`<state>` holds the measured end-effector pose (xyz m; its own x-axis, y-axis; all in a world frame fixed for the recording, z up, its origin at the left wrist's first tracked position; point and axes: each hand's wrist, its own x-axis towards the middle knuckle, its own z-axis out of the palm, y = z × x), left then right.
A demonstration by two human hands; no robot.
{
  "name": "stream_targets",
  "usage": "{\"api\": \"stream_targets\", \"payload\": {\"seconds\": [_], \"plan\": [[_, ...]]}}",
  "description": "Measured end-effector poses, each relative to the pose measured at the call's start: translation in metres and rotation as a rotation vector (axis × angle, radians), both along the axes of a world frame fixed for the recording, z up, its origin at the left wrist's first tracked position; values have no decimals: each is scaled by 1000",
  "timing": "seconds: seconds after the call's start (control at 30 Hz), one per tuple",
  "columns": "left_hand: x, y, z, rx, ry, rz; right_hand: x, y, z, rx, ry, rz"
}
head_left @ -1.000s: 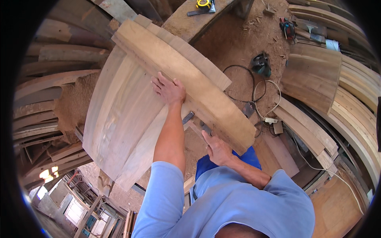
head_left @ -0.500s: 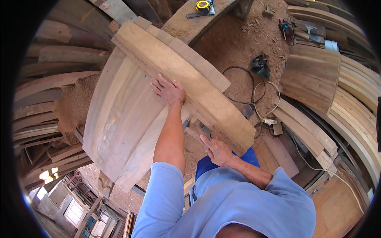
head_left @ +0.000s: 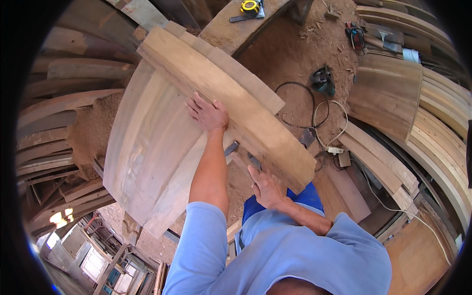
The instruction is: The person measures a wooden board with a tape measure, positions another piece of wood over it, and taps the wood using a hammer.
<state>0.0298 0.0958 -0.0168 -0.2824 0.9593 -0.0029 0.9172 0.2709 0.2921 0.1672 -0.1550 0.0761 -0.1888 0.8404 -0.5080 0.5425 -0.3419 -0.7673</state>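
Observation:
A long pale board (head_left: 231,93) lies slantwise across a wide panel of joined planks (head_left: 147,128). My left hand (head_left: 210,113) rests on the panel with its fingers spread, the fingertips at the board's near edge. Closer to my body, my right hand (head_left: 269,191) is by the near right end of the board, its index finger and thumb stretched apart; nothing shows in it. I cannot tell whether it touches the board. A dark metal piece (head_left: 231,148) sticks out at the panel's edge between my two arms.
Beyond the board, a yellow tape measure (head_left: 250,7) and a square (head_left: 246,17) lie on a dusty bench (head_left: 221,34). A power tool (head_left: 322,81) with a looped cord stands on the shavings-covered floor. Stacked planks (head_left: 432,142) line the right side; more timber (head_left: 54,132) is at the left.
The pale board has shifted slightly toward my body at its near end. My right hand has moved a little closer to me; my left hand has hardly moved.

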Motion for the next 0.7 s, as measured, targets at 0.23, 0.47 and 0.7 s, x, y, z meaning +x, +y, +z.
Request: {"api": "stream_targets", "payload": {"seconds": [0.23, 0.47, 0.7], "plan": [[-2, 1, 2, -2, 6, 7, 36, 3, 14, -24, 239, 104], [-1, -7, 1, -4, 5, 9, 88, 40, 26, -429, 691, -180], [-2, -5, 2, 56, 4, -14, 60, 215, -28, -479, 1160, -237]]}}
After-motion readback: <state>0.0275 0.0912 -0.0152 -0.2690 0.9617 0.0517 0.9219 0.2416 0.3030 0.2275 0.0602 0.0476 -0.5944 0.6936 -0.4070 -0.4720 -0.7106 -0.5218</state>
